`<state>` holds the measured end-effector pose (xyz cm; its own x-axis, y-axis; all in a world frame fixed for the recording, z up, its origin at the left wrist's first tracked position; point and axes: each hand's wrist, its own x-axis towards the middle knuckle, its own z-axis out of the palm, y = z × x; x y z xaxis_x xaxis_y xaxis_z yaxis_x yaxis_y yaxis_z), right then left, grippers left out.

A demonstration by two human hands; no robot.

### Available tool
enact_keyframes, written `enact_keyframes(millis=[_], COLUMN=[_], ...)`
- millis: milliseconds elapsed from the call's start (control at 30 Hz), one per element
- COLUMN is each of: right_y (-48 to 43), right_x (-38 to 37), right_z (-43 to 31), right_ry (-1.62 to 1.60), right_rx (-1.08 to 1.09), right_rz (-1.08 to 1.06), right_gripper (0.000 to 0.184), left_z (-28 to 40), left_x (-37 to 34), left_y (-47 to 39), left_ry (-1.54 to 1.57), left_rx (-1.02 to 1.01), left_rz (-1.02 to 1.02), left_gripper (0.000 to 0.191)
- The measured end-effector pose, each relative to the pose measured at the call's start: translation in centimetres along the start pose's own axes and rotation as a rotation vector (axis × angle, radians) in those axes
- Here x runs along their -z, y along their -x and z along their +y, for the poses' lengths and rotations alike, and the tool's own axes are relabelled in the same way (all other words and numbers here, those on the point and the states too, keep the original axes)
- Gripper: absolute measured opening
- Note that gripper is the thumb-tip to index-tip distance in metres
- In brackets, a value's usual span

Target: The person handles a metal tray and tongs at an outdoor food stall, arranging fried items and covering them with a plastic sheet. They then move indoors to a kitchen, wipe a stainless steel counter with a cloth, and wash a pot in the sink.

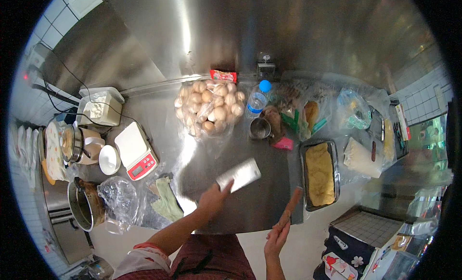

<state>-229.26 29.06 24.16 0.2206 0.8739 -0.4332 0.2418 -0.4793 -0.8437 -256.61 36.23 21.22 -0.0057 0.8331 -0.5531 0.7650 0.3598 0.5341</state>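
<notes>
My left hand [213, 198] holds a shiny, flat rectangular metal blade [240, 174], probably a dough scraper or cleaver, over the middle of the steel worktop [223, 215]. At the worktop's front edge, my right hand [278, 238] grips a long brown tool [290, 206], seemingly wooden; its far end points toward a metal tray. That rectangular tray [336, 179] stands to the right and holds a flat slab of yellowish dough or cake [319, 173]. The two hands are apart.
A plastic bag of eggs [209, 106], a water bottle [257, 103] and a metal cup [260, 128] stand at the back. Left are a kitchen scale [135, 148], white bowl [109, 160], metal pot [88, 208] and green cloth [166, 200]. Plastic bags [353, 110] lie at right.
</notes>
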Motion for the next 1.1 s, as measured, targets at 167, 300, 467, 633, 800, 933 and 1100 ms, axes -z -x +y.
enact_keyframes(millis=[167,300,467,633,800,933,1100], right_y=[-1.0,-0.9,4.4,8.2,6.5,8.3,4.4], right_x=[-0.7,-2.7,-7.9,-14.3,-23.3,-33.0,-32.8], right_z=[1.0,1.2,-1.8,-3.4,-1.6,1.0,4.4], right_ry=[-0.019,0.188,0.365,0.298,0.239,0.507,0.538], right_rx=[-0.018,0.202,0.279,0.622,0.357,0.899,0.798], right_rz=[-0.067,-0.156,-0.476,-0.834,-0.854,-0.724,-0.720], right_gripper=[0.056,0.061,0.057,0.037,0.033,0.049,0.037], left_z=[-1.0,0.2,-1.3,-5.0,-12.6,-17.4,-18.4], left_x=[1.1,-1.6,-3.3,-1.7,-0.7,0.1,1.7], left_y=[-1.7,4.1,10.7,15.9,22.7,26.5,28.7], left_ry=[0.253,-0.023,0.816,1.265,1.221,1.098,1.202], left_rx=[0.333,0.065,-0.040,0.234,0.385,0.316,0.358], left_rz=[-0.066,-0.269,0.159,0.440,0.863,1.034,0.876], left_gripper=[0.055,0.059,0.064,0.061,0.036,0.028,0.037])
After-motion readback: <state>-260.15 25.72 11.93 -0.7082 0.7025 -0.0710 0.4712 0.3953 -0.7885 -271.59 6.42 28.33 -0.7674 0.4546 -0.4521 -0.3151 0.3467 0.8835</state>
